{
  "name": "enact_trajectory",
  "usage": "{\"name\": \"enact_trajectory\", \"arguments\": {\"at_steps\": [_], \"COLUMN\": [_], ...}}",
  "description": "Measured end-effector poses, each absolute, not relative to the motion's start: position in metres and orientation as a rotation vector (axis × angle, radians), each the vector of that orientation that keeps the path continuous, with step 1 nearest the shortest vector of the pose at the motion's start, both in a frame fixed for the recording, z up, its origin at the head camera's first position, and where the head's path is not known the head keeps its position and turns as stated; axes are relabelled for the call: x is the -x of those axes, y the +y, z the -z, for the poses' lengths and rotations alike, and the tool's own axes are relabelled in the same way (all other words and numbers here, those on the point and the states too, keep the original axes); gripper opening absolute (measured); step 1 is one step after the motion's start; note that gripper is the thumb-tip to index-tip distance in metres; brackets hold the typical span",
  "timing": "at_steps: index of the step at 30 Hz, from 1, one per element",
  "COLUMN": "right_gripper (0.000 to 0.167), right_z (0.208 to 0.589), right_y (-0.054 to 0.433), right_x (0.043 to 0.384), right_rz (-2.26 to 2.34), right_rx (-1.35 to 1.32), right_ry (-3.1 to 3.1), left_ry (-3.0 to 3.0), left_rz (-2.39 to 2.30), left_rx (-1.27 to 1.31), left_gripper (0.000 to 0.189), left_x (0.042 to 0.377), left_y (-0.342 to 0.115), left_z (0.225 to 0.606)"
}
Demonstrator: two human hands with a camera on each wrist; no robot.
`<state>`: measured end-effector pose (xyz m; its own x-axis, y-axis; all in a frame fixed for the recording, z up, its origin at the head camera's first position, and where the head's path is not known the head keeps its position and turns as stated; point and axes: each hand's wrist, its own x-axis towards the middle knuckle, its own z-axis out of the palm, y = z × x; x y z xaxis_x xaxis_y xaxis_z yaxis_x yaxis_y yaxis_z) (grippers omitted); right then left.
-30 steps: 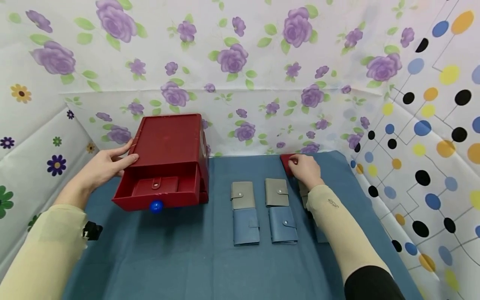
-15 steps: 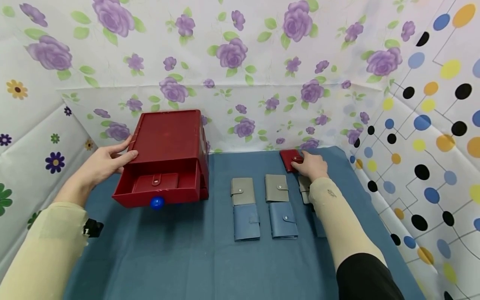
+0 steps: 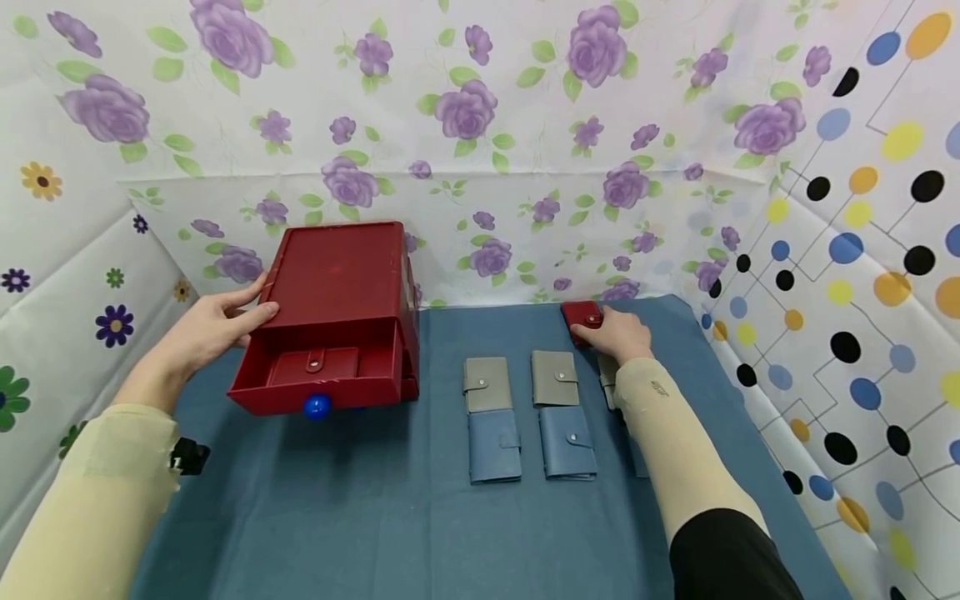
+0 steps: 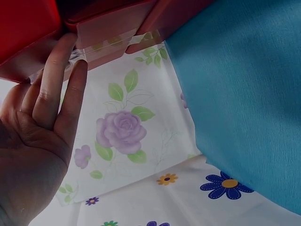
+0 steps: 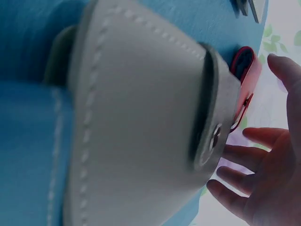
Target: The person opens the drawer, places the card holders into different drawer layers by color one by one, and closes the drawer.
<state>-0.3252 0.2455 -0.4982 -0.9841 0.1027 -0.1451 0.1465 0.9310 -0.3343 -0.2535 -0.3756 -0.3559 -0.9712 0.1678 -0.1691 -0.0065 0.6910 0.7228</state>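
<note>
My left hand (image 3: 213, 333) rests against the left side of a red drawer box (image 3: 341, 271), its fingers fairly straight along the wall in the left wrist view. The box's drawer (image 3: 378, 392) stands pulled out, with a blue ball knob (image 3: 317, 407) on its front. A red snap-strap wallet (image 3: 326, 364) lies in it. At the back right, my right hand (image 3: 621, 335) is at a small red wallet (image 3: 576, 313), fingers spread beside its snap strap. A grey wallet (image 5: 141, 103) fills much of the right wrist view, nearer than the red wallet (image 5: 248, 77).
Two grey wallets (image 3: 486, 383) (image 3: 555, 377) lie mid-table, each above a blue wallet (image 3: 493, 446) (image 3: 567, 442). Another blue one (image 3: 637, 458) is mostly hidden under the right sleeve. Floral sheeting (image 3: 465, 167) walls the blue-clothed table (image 3: 360, 525).
My right hand has shifted right from over the small red wallet, and more of the wallet and its snap now shows. The left hand stays at the box.
</note>
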Motion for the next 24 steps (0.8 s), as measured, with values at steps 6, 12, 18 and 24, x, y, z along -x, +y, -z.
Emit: {"name": "enact_trajectory", "arguments": {"at_steps": [6, 12, 18, 24], "right_gripper": [0.097, 0.096, 0.091, 0.092], "right_z": [0.498, 0.496, 0.494, 0.491], "right_y": [0.236, 0.228, 0.224, 0.225], "right_x": [0.327, 0.329, 0.331, 0.331], "right_rz": [0.428, 0.336, 0.346, 0.376], "right_rx": [-0.213, -0.253, -0.322, -0.343], "right_ry": [2.953, 2.954, 2.937, 2.924], "left_ry": [2.673, 2.675, 2.682, 2.701], "left_rz": [-1.146, -1.15, -1.149, -1.127], "left_rx": [-0.123, -0.12, -0.128, -0.127], "left_gripper": [0.079, 0.078, 0.078, 0.078], "left_x": [0.252, 0.253, 0.253, 0.252], "left_y": [-0.377, -0.376, -0.376, -0.374], "left_z": [0.356, 0.355, 0.356, 0.355]}}
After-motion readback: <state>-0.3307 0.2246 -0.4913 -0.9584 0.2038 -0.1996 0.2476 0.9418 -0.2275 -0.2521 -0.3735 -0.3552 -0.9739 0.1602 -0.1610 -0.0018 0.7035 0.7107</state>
